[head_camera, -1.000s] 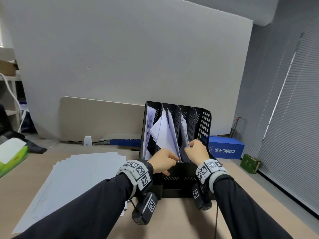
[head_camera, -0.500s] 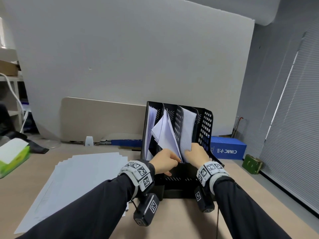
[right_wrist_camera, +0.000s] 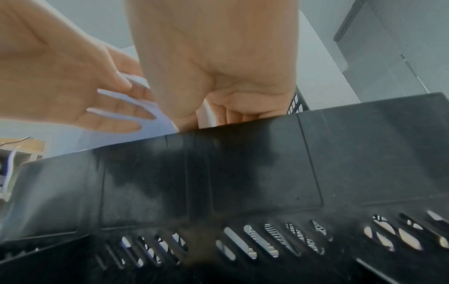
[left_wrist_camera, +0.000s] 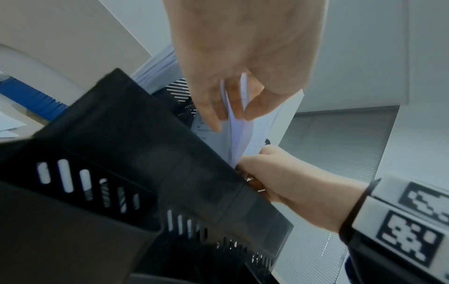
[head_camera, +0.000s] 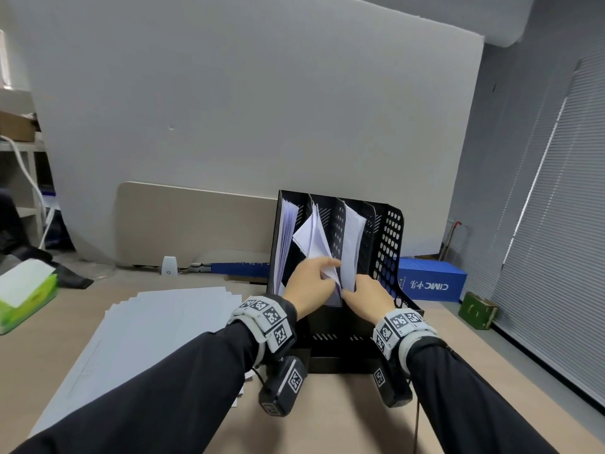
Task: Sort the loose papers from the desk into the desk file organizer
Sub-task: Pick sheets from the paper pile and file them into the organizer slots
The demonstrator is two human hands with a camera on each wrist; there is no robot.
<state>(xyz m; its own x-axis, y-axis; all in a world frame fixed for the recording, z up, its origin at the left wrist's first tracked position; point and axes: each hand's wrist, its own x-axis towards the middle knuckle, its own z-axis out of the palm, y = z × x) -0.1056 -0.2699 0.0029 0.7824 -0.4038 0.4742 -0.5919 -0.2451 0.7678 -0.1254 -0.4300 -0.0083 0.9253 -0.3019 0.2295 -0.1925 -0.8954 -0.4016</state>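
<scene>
Both hands are working at the black file organizer (head_camera: 389,244): the left hand (head_camera: 309,285) is pinching the leaning sheets (head_camera: 314,244) of a middle slot, while the right hand (head_camera: 368,298) is gripping the upright sheets (head_camera: 352,244) just beside them. Seating these well probably calls for keeping the bundles parted and the lower edges square. Loose papers (head_camera: 157,319) are lying to the left, well apart from the hands.

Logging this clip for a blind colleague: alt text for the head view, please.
Both hands, left hand and right hand, handle white papers standing in a black file organizer on a desk. More loose sheets lie at left.
</scene>
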